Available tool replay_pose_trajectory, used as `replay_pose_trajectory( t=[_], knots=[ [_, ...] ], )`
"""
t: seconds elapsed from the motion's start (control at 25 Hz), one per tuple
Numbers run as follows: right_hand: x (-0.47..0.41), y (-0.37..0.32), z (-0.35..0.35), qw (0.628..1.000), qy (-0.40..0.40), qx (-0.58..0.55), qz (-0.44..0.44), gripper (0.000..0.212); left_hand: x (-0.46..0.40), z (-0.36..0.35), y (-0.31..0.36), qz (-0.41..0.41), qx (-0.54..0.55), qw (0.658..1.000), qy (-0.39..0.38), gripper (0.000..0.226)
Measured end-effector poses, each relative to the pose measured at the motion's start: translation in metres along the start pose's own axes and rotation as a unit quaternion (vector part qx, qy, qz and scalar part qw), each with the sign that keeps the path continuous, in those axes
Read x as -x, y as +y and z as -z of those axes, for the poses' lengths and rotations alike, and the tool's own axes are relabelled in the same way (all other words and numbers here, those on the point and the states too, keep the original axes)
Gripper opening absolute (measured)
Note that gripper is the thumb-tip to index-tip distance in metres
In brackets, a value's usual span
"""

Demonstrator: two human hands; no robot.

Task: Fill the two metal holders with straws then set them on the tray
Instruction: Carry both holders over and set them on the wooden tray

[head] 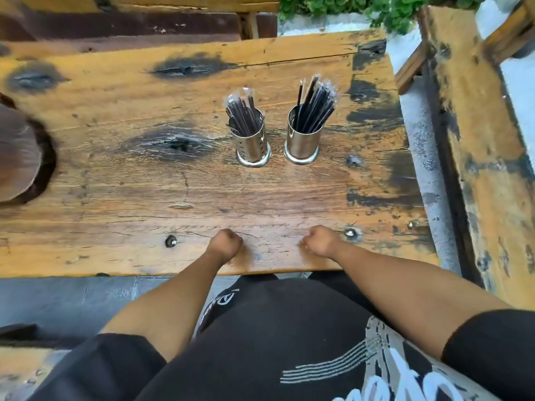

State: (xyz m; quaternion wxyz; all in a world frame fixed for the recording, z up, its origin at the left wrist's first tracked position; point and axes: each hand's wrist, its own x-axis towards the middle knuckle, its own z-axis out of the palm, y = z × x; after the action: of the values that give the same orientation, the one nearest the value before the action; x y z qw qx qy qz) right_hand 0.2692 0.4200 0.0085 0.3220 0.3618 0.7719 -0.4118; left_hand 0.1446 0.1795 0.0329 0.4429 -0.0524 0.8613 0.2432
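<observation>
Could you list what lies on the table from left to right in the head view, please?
Dark wooden tray → left hand → perforated metal holder of straws → plain metal holder of straws → right hand.

Place: outdoor seating of a café or eatery, by the look of it
Table [144, 183]: rough, weathered wooden planks with dark knots and bolts
Seating: matching worn wooden bench [477, 140] at right
Ground: grey paving [58, 299]
Greenery: leafy plants [376, 10] at far edge
Service items: wrapped straws [243, 111] in metal holders [253, 146]
</observation>
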Motion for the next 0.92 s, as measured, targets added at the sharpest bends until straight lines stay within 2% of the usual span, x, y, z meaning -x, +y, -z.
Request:
replay_pose_trajectory(
  t=[0.16, 0.32, 0.4, 0.6, 0.92],
  knots=[
    [-0.023, -0.022, 0.032, 0.995, 0.054, -0.087, 0.023, 0.015, -0.022, 0.011, 0.018, -0.001, 0.064, 0.996, 0.064, 0.042],
    [-0.039, -0.05, 0.063, 0.988, 0.091, -0.125, 0.026, 0.02, -0.036, 0.029, 0.055, -0.042, 0.128, 0.984, 0.117, 0.058],
    [-0.055, -0.057, 0.072, 0.984, 0.096, -0.153, 0.004, 0.03, -0.044, 0.041, 0.071, -0.062, 0.152, 0.979, 0.124, 0.064],
    [-0.09, -0.079, 0.094, 0.97, 0.118, -0.209, -0.034, 0.089, -0.077, 0.075, 0.095, -0.095, 0.148, 0.974, 0.141, 0.072],
    [-0.111, -0.104, 0.131, 0.967, 0.164, -0.196, 0.01, 0.105, -0.119, 0.085, 0.126, -0.109, 0.121, 0.979, 0.124, 0.103]
  ],
)
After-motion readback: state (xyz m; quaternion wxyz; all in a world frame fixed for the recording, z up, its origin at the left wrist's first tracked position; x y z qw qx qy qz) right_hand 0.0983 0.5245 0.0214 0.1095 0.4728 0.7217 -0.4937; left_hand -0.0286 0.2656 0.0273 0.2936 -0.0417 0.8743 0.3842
